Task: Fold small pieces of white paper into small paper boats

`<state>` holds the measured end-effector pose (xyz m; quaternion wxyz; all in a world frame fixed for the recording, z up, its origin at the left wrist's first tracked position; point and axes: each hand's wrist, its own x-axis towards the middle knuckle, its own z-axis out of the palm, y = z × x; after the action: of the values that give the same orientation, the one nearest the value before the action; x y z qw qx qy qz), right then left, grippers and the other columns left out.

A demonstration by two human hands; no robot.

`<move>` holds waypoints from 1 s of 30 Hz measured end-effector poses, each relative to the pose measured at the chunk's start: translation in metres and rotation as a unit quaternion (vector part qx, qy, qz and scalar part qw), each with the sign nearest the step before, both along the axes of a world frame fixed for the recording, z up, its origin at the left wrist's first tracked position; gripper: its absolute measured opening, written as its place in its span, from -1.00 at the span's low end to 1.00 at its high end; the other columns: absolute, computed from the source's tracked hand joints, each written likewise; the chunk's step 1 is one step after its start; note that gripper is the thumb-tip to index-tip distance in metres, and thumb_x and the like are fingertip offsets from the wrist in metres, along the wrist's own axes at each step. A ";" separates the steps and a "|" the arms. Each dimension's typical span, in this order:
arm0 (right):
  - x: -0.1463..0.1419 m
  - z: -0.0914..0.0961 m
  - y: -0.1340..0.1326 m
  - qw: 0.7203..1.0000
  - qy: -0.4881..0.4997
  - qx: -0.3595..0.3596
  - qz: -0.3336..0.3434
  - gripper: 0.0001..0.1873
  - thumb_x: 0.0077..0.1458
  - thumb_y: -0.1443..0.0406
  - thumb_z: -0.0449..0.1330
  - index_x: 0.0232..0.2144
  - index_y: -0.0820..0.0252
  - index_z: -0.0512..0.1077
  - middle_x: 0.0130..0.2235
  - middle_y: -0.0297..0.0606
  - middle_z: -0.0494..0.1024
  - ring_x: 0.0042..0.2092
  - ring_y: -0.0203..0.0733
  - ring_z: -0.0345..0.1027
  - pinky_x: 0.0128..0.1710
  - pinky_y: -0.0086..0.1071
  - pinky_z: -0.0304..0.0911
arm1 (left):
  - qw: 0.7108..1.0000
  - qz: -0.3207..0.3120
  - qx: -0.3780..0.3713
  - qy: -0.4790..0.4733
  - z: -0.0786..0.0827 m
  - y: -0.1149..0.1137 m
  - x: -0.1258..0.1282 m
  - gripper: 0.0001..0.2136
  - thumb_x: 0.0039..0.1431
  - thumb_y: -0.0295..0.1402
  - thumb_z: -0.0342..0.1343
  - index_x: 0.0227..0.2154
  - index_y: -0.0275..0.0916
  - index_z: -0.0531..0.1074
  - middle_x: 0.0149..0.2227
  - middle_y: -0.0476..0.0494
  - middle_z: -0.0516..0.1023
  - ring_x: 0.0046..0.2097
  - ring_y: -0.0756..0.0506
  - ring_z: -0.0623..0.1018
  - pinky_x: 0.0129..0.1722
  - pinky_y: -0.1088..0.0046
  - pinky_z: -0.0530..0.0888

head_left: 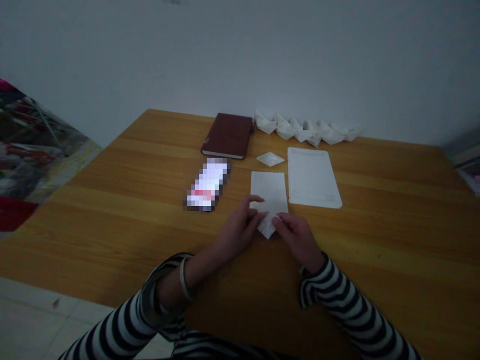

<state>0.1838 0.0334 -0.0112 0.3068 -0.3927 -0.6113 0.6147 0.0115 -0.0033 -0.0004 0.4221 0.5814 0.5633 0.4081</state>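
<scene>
My left hand [238, 227] and right hand [296, 239] both pinch a folded paper sheet [268, 197], its near corner between them, on the wooden worktop [375, 230]. Just beyond it lie one paper boat [270, 159] and, to the right, one flat paper sheet [311, 177]. To the left are one maroon notebook [227, 136] and one pixelated object [206, 184]. About six overlapping paper boats [307, 129] line the far edge.

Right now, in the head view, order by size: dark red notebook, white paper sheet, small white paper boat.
White paper sheet, dark red notebook, small white paper boat; sheet's lead is unsure, being nearer the camera.
</scene>
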 end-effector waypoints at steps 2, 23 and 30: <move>0.001 0.000 0.001 0.999 0.037 -0.022 -0.020 -0.66 0.19 0.09 0.14 -0.17 0.14 0.58 -0.38 -0.31 0.63 -0.39 -0.22 0.49 -0.38 -0.37 0.45 | 1.000 0.008 0.008 -0.028 -0.002 0.001 -0.001 -0.73 0.31 -0.29 0.02 0.02 -0.23 0.28 -0.46 0.03 0.47 -0.42 0.01 0.44 -0.40 0.52 0.36; 0.008 0.002 0.000 0.976 -0.032 0.161 -0.142 -0.71 0.00 0.33 0.35 -0.16 0.03 0.60 -0.21 -0.25 0.69 -0.24 -0.12 0.62 -0.16 -0.23 0.54 | 0.994 0.089 0.060 0.008 0.006 0.001 -0.009 -0.79 0.07 -0.39 0.29 -0.19 -0.13 0.63 -0.22 -0.12 0.70 -0.24 -0.12 0.64 -0.18 0.35 0.55; 0.002 0.004 0.001 0.980 0.058 0.044 -0.187 -0.87 -0.08 0.31 0.39 -0.37 0.06 0.64 -0.33 -0.28 0.70 -0.30 -0.12 0.62 -0.25 -0.26 0.56 | 0.979 0.119 -0.075 -0.151 0.008 0.002 -0.005 -0.82 0.00 -0.41 0.33 -0.27 -0.17 0.65 -0.25 -0.10 0.70 -0.22 -0.13 0.67 -0.14 0.37 0.58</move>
<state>0.1862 0.0345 -0.0069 0.4686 -0.4497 -0.5345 0.5409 0.0065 -0.0009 0.0080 0.4927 0.4088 0.5874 0.4950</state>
